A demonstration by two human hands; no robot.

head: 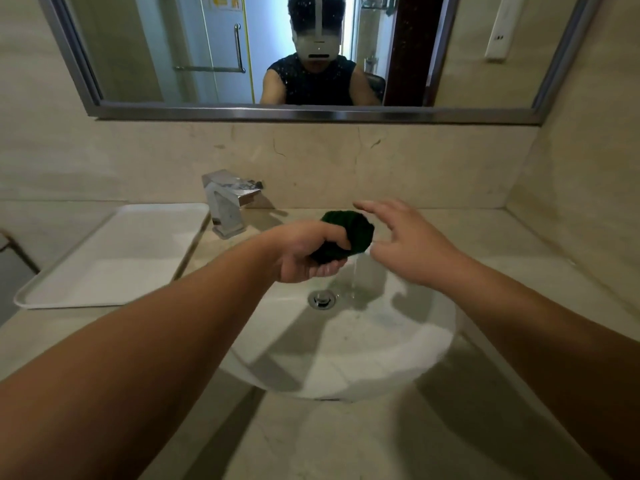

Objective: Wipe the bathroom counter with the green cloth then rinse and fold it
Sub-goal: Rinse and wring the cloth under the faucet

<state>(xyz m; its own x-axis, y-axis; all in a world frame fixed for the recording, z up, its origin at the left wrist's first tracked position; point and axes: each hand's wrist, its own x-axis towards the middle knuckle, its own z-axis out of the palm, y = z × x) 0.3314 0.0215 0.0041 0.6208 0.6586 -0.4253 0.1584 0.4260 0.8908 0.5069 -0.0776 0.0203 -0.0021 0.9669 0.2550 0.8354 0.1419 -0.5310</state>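
Two hands are out over the sink (381, 368), which sits mid-counter and bulges past the front edge of the counter (346, 445). The left hand (304, 252) grips the green cloth (349, 233), which is wadded into a dark ball, with its fingers curled round the lower half. The wad hangs above the basin, a little toward the counter's back edge from the drain (322, 299). A thin trickle of water (355, 275) falls from it into the bowl. The right hand (408, 244) holds nothing. Its fingers are spread and relaxed just beside the cloth on its right, and I cannot tell whether a fingertip touches it.

The dripping suggests the rinse is being squeezed out, with the fold yet to come. The cloth looks soft and limp, and it is probably heavier for the water in it. It crushes down fully under a fist and is in no way fragile, though it will drip wherever it is carried. A grip round the middle only keeps it balled. For folding it wants shaking open and taking by two corners along one edge, one corner pinched in each hand.

A chrome faucet (228, 202) stands toward the back edge, left of the sink. A white tray (104, 258) lies along the counter's left edge.
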